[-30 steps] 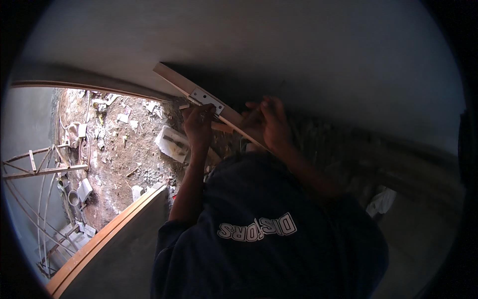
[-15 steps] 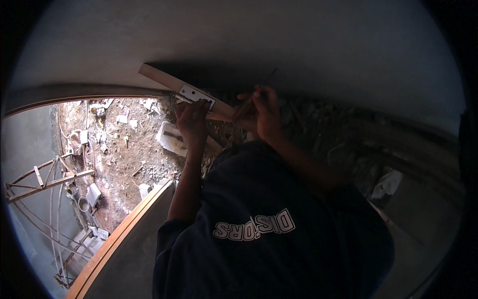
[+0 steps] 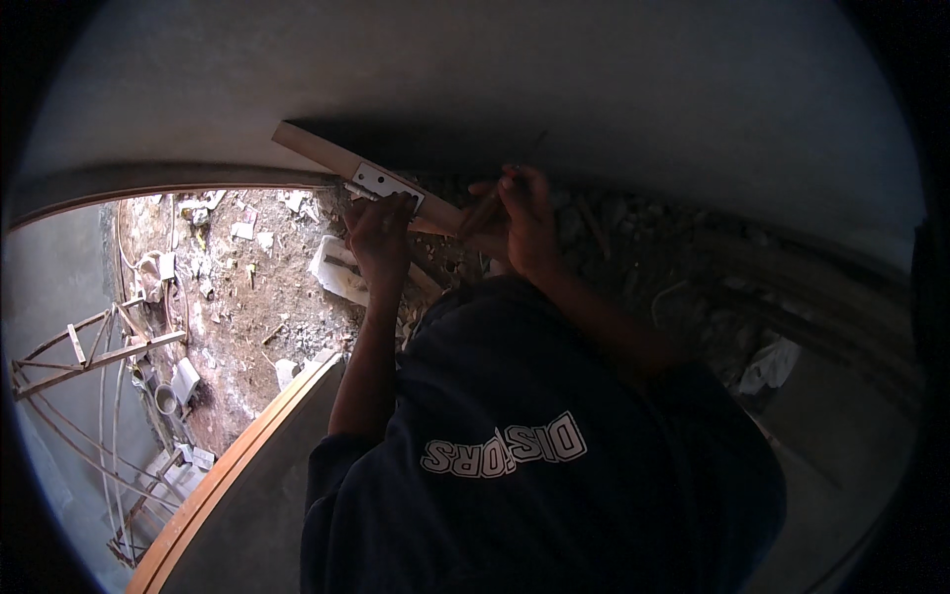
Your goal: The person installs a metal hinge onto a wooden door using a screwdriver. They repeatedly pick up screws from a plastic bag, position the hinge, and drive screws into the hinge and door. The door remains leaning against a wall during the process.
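A pale wooden board point(image 3: 315, 147) slants in front of me, down to the right, along the grey wall. On its edge lies a metal hinge point(image 3: 384, 182) with dark screw holes and a round barrel. My left hand point(image 3: 379, 243) is closed at the hinge's lower end, fingers pressing it to the wood. Just right of it, my right hand point(image 3: 532, 228) is closed around a slim tool point(image 3: 482, 212). A thin dark shaft sticks out up and right beyond its fingers. Shadow hides what kind of tool this is and whether its other end touches the board.
A grey wall point(image 3: 594, 79) rises close ahead. Rubble-strewn ground point(image 3: 233, 307) lies below, with a whitish sheet point(image 3: 334, 272) on it. A wooden frame edge point(image 3: 247, 450) runs at lower left, near a timber trestle point(image 3: 99, 346) and a bucket point(image 3: 165, 399).
The board, hinge and both hands have shifted very slightly up and left in view. Both hands keep the same grip.
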{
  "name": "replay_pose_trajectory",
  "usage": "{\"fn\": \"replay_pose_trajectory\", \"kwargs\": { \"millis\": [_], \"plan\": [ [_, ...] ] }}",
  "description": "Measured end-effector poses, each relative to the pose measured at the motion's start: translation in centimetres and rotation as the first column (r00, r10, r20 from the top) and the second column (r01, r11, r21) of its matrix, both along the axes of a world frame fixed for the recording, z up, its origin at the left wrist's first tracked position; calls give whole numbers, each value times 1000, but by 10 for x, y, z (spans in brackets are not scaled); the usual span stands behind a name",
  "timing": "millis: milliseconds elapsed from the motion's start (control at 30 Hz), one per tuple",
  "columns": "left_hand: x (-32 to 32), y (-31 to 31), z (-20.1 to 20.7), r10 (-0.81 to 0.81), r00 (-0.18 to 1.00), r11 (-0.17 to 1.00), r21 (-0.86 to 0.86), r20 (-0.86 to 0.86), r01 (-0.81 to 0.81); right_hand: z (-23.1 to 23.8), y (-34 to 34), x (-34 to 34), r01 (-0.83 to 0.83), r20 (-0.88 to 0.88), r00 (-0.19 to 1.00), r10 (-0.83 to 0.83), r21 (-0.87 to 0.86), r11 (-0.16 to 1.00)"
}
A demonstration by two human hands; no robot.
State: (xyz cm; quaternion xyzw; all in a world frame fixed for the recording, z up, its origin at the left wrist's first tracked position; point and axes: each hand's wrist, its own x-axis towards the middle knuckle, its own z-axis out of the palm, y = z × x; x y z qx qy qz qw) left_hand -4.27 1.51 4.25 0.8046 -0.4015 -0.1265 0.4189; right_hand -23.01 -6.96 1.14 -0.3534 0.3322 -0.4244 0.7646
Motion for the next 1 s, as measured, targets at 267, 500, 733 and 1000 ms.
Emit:
{"fn": "replay_pose_trajectory", "kwargs": {
  "millis": [267,500,733,1000],
  "plan": [
    [-2,2,4,9,999,999,50,-38,-7,-2,0,1,-1,-4,1000,1,14,1000],
    [1,0,-1,-55,997,998,39,62,52,-6,-1,1,1,-16,1000,-1,15,1000],
    [-2,-1,-4,-10,1000,1000,-3,24,10,-10,-1,0,6,-14,1000,-5,56,998],
    [-2,-1,-3,2,999,1000,25,-43,-1,-3,0,-1,-17,27,1000,15,62,998]
  ]
}}
